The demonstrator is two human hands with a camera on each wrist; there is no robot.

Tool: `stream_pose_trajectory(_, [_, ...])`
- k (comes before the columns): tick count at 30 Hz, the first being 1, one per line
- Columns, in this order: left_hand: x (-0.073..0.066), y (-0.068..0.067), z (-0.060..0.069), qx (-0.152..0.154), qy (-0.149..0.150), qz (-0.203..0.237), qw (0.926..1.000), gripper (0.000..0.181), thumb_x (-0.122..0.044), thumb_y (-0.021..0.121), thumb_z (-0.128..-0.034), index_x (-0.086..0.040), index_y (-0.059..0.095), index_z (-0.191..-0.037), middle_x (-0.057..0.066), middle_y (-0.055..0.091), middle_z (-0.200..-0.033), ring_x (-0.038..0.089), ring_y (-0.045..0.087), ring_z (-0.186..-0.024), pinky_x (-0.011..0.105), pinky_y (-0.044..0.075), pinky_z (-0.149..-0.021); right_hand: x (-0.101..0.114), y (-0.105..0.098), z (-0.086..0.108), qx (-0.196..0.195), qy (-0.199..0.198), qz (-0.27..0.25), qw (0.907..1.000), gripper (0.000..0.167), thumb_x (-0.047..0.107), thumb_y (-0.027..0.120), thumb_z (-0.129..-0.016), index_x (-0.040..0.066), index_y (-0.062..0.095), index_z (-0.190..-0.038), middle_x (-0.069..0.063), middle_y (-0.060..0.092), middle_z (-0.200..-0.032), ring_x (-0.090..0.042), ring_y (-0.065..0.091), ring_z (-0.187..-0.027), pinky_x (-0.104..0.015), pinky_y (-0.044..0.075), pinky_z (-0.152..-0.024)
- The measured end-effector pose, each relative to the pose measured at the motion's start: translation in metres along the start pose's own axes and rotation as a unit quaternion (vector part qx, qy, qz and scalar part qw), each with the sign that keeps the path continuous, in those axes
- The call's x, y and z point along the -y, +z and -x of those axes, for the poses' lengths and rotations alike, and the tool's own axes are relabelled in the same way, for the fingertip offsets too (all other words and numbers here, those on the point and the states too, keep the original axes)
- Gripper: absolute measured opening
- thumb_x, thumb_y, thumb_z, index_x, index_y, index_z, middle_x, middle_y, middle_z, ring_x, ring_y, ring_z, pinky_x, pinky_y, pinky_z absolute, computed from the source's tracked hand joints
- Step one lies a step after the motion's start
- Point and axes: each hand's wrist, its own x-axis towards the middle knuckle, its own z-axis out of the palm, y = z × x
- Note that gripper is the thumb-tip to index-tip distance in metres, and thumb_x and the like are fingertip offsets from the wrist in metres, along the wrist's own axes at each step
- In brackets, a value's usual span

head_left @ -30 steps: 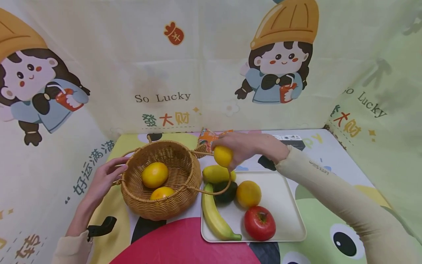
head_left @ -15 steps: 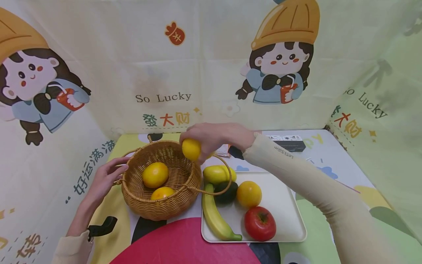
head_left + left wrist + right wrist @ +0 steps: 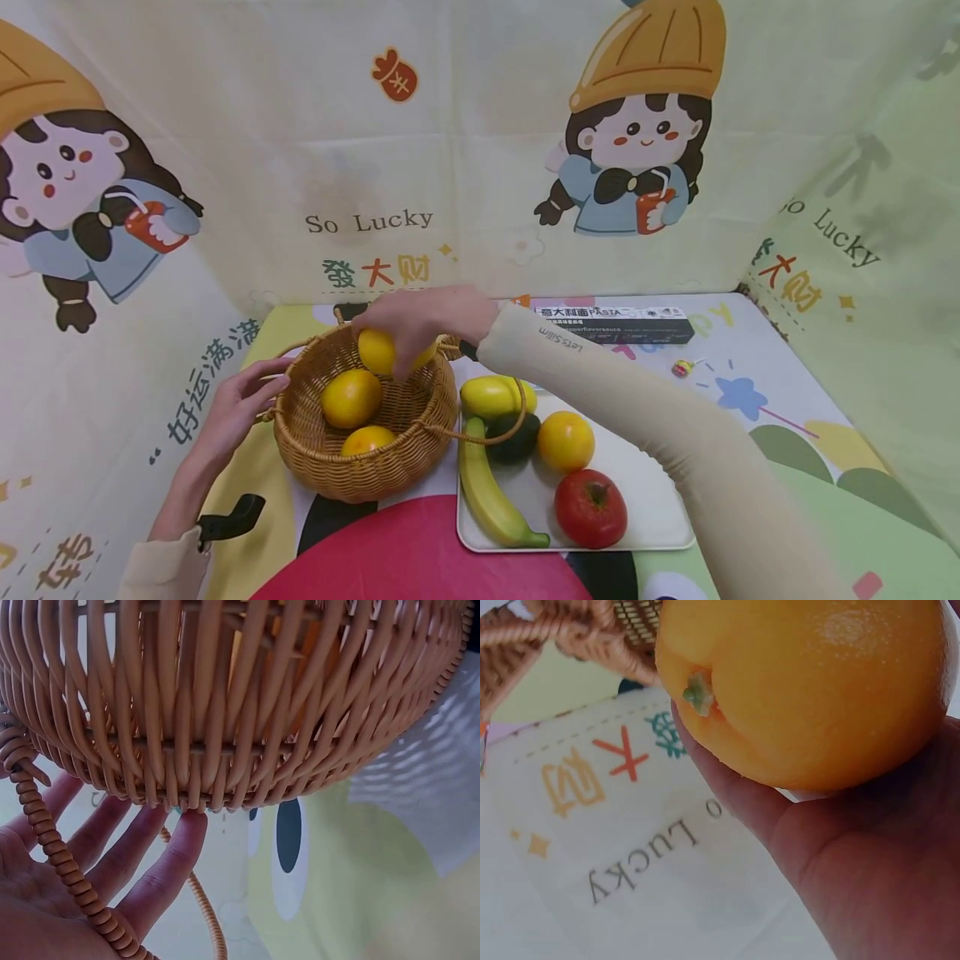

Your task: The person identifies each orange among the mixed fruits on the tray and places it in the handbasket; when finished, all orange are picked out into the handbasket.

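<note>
In the head view my right hand [image 3: 408,321] grips an orange [image 3: 377,352] over the back part of a round wicker basket [image 3: 360,477]. The right wrist view shows this orange [image 3: 802,697] large, its small green stem end facing the camera. Two more orange fruits, one [image 3: 352,399] in the middle and another [image 3: 367,439] nearer the front, lie inside the basket. At the basket's left side is my left hand [image 3: 238,404]. Up close, the left wrist view has its extended fingertips [image 3: 187,825] touching the wicker wall, with a wrapped handle [image 3: 75,881] crossing the palm.
Right of the basket, a white tray [image 3: 660,525] bears a banana [image 3: 487,492], a lemon-like yellow fruit [image 3: 491,396], an avocado-like dark fruit [image 3: 516,440], an orange [image 3: 566,442] and a red apple [image 3: 591,508]. A basket handle [image 3: 517,421] overhangs it. Behind lie a pasta box [image 3: 615,325] and a lollipop [image 3: 682,367].
My right hand has carried the orange leftward, from beside the right handle to over the basket's inside. The pasta box and lollipop have come into sight. My left hand stays where it was.
</note>
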Motion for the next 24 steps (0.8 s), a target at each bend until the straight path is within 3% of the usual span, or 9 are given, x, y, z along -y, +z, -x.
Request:
stream_pose_trajectory(14, [-0.003, -0.001, 0.002, -0.002, 0.002, -0.003, 1.0000, 0.044, -0.030, 0.051, -0.1001, 0.000, 0.051, -0.133, -0.025, 0.053, -0.111, -0.006, 0.057, -0.093, 0.016, 0.051, -0.073, 0.002, 0.016, -0.036, 0.027, 0.021, 0.008, 0.9994, 0.063, 0.028, 0.083, -0.073, 0.018, 0.051, -0.127, 0.004, 0.054, -0.114, -0.012, 0.050, -0.101, -0.024, 0.043, -0.083])
stream_pose_trajectory(24, [-0.004, 0.000, 0.002, -0.006, 0.001, 0.006, 1.0000, 0.043, -0.028, 0.052, -0.0996, -0.001, 0.051, -0.133, -0.025, 0.056, -0.110, -0.005, 0.058, -0.093, 0.016, 0.051, -0.074, 0.007, 0.024, -0.056, 0.071, 0.038, 0.034, 0.9962, 0.069, 0.031, 0.080, -0.077, 0.017, 0.046, -0.136, 0.004, 0.052, -0.123, -0.011, 0.048, -0.105, -0.023, 0.042, -0.086])
